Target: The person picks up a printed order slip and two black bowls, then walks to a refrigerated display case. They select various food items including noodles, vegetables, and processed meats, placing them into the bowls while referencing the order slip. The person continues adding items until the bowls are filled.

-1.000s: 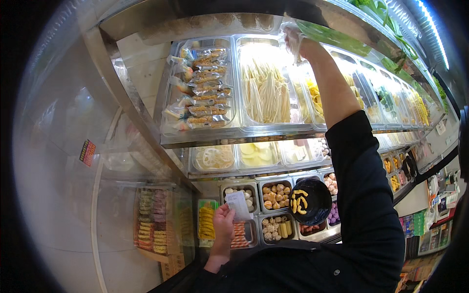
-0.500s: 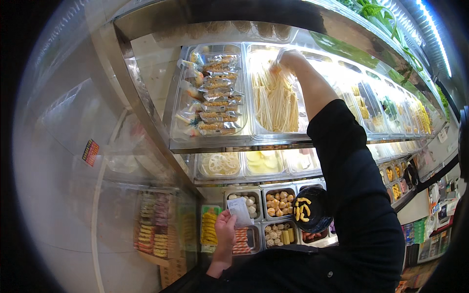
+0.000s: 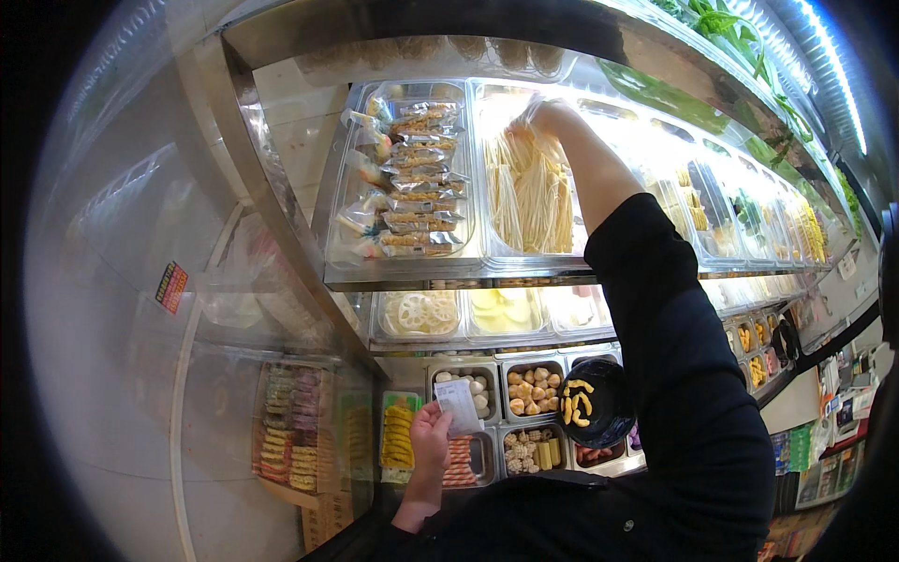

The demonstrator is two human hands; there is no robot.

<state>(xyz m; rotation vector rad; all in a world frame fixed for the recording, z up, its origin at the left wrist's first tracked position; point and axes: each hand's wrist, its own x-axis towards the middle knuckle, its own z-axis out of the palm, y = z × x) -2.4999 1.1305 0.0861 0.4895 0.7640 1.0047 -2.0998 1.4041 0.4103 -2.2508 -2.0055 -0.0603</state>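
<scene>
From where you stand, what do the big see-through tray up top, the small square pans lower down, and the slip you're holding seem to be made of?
Big clear tray: looks like glossy transparent plastic, since the food shows through its walls. Small square pans: probably stainless steel, with grey shiny rims. White slip in the left hand: likely thin matte paper.

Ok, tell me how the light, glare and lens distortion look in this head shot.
Head view: strong fisheye, so the metal shelf edge bows and the corners go black; the lit top shelf washes out around the right hand in the pale strips; the glass panel at left carries hazy reflections; the left hand with its paper slip sits in dimmer, even light.
</scene>
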